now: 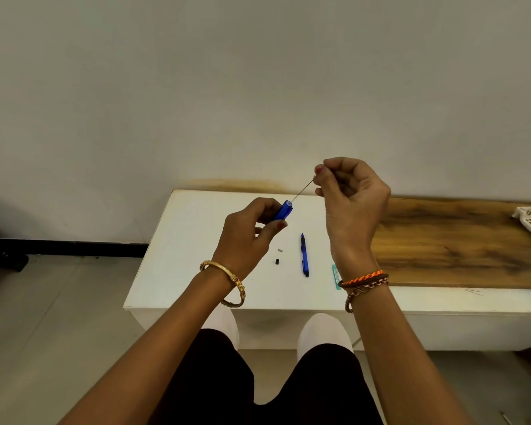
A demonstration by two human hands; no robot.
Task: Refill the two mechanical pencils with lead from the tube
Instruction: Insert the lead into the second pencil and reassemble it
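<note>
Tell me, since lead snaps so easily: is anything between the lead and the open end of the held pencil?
Nothing visible. The right hand pinches the lead, whose lower tip sits right at the open end of the pencil held in the left hand. The two small loose parts lie on the table below.

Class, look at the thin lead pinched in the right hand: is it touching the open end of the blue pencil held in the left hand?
Touching. The head view shows the lead running down from the right hand with no gap before the pencil.

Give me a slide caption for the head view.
Right hand feeds lead into blue pencil held by left hand.
</note>
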